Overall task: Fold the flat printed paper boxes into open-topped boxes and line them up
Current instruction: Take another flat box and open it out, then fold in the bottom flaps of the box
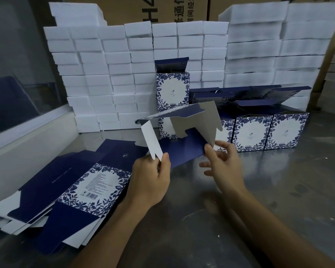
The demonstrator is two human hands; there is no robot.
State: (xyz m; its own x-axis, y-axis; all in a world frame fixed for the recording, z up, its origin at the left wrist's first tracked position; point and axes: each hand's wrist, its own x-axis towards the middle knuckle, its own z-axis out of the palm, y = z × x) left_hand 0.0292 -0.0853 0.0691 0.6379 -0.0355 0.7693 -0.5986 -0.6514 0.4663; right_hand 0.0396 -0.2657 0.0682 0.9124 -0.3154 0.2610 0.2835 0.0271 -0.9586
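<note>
Head view: both hands hold a half-folded box point(184, 130) above the metal table point(240, 219). Left hand point(153, 178) pinches a white flap at its lower left edge; right hand point(223, 163) pinches the navy panel's right corner, other fingers spread. Flat boxes point(81, 188) lie stacked at left. Folded boxes point(253, 132) stand in a row behind, tops open, insides hidden; two more point(172, 89) are stacked against foam blocks point(112, 74).
</note>
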